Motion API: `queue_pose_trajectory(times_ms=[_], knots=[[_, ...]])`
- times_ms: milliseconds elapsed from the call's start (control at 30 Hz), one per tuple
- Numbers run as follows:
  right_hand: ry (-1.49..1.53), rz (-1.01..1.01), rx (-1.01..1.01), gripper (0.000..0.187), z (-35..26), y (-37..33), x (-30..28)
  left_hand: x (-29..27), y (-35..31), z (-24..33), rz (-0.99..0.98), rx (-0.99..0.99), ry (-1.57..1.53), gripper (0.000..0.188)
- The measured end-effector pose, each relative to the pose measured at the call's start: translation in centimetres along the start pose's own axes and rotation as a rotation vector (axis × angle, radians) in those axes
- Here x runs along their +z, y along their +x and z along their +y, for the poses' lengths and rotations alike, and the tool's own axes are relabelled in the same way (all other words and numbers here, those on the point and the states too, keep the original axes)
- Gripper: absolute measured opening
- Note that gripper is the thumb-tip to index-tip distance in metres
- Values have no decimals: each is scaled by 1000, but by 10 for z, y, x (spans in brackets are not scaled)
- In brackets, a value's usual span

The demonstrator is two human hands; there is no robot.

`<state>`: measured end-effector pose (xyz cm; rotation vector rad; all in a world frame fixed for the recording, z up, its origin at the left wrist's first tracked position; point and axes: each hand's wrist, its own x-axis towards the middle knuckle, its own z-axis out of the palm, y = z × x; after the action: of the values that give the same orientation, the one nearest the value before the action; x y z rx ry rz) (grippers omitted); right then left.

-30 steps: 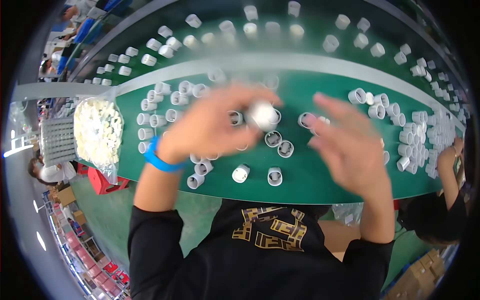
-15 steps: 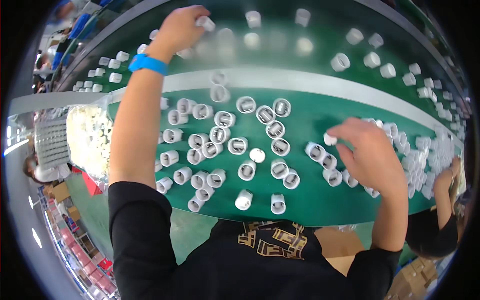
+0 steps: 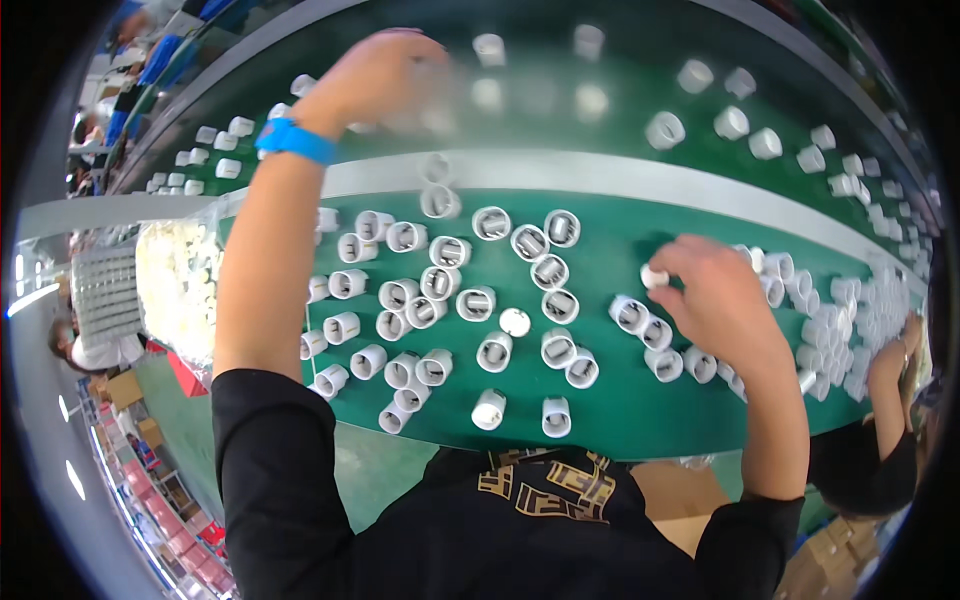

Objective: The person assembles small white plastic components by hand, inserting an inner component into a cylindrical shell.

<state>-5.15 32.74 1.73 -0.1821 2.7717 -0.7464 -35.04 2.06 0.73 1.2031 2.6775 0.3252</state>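
Observation:
My left hand [image 3: 385, 80] reaches over the far green conveyor. Its fingers are smeared by motion, so whether anything is in them is hidden. Over the right side of the table, my right hand [image 3: 715, 290] pinches a small white round cap [image 3: 653, 276] between thumb and forefinger. Close below it stand white round plastic housings [image 3: 629, 314] with metal parts inside. Another white cap [image 3: 515, 322] lies in the middle of the green table [image 3: 640, 415]. Many more open housings [image 3: 476, 304] are spread around it. One near the front edge has a white cap [image 3: 488, 411] in it.
Beyond a pale rail [image 3: 600, 176], the conveyor [image 3: 560, 130] carries scattered white housings [image 3: 665, 131]. A clear bag of cream-coloured pieces [image 3: 178, 285] is at the left. Crowded housings [image 3: 825, 335] fill the right end, where another person's hand [image 3: 888, 360] rests beside them.
My left hand has come nearer and slightly right, and the white housing seen at its fingers is lost in blur. My right hand still pinches the cap, shifted slightly left.

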Motion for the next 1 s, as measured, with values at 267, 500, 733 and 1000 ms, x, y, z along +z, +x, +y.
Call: queue_pose_trajectory(times_ms=[267,500,733,1000], knots=[[52,167,17,18,10,-8,17,-4,-89,94,347,55,-847,42],[344,339,-182,25,-31,-25,6,48,-177,191,399,41,-867,46],[345,527,-557,28,-86,-48,19,49,-182,223,334,114,-920,43],[297,670,-485,32,-82,-45,25,35,-161,216,350,251,-737,38]])
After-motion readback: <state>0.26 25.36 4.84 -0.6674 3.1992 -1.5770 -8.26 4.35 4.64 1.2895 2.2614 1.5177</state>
